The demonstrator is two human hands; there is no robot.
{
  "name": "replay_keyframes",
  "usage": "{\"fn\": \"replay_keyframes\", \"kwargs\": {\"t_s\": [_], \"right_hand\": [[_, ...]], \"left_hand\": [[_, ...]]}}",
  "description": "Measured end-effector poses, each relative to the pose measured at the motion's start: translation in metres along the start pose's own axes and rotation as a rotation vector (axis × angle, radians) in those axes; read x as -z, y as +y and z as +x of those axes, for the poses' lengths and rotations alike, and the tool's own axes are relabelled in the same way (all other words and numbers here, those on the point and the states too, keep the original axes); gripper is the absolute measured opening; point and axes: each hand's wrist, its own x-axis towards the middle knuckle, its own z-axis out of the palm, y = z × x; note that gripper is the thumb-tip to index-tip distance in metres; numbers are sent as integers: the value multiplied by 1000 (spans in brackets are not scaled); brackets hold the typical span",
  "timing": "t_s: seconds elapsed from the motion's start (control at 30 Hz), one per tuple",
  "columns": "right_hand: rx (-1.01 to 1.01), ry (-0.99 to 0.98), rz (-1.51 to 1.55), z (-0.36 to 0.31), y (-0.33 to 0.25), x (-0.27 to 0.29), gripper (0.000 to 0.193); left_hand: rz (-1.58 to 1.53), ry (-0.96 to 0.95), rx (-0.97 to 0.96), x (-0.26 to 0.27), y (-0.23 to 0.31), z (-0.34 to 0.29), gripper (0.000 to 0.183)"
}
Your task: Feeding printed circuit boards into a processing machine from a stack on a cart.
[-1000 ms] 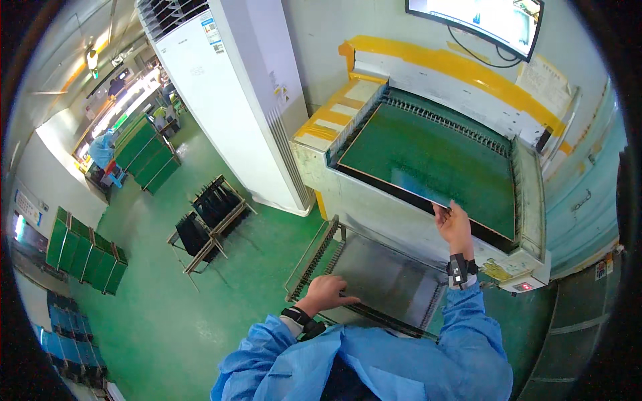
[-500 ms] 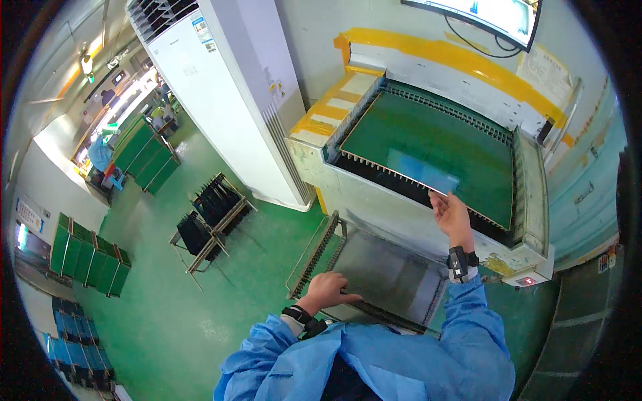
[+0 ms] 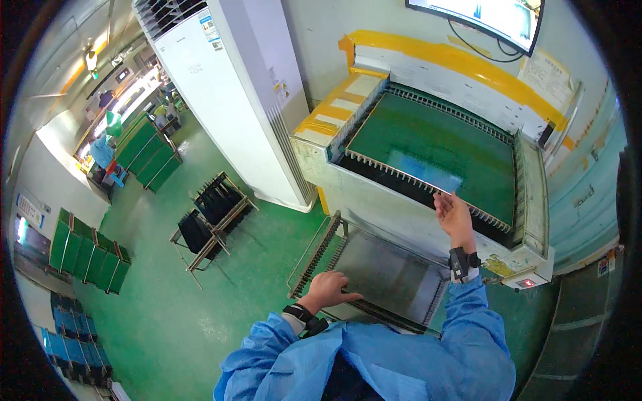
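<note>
A large green panel [image 3: 435,150] lies tilted in the opening of a white box-like machine [image 3: 374,190], its near edge along a row of comb-like teeth. My right hand [image 3: 455,215] is raised at that near edge, palm turned toward me, fingers apart. Whether the fingertips still touch the panel is hard to see. Lower down, my left hand [image 3: 326,291] is closed over the near left edge of a metal rack [image 3: 314,257] with toothed sides. A flat grey surface [image 3: 391,267] shows inside the rack. Both wrists wear black bands over blue sleeves.
A tall white air conditioner [image 3: 234,113] stands left of the machine. On the green floor are a small rack of black panels [image 3: 217,200] and racks of green panels [image 3: 87,257]. A screen [image 3: 481,20] hangs above. People work at a lit bench far left.
My right hand's fingers have loosened at the panel's near edge, where more teeth now show. The left hand keeps its place on the rack. The view has shifted slightly.
</note>
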Motion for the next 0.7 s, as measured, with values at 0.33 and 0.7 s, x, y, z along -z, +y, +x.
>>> {"fn": "replay_keyframes", "kwargs": {"t_s": [0.33,0.7], "right_hand": [[-269,-273,-708,-82,87,-20,38],[-333,-717,-1435,-139,185,27,41]], "left_hand": [[-16,-12,-15,7,0,-2,70],[-95,47,-7,-7,-7,-9,70]]}}
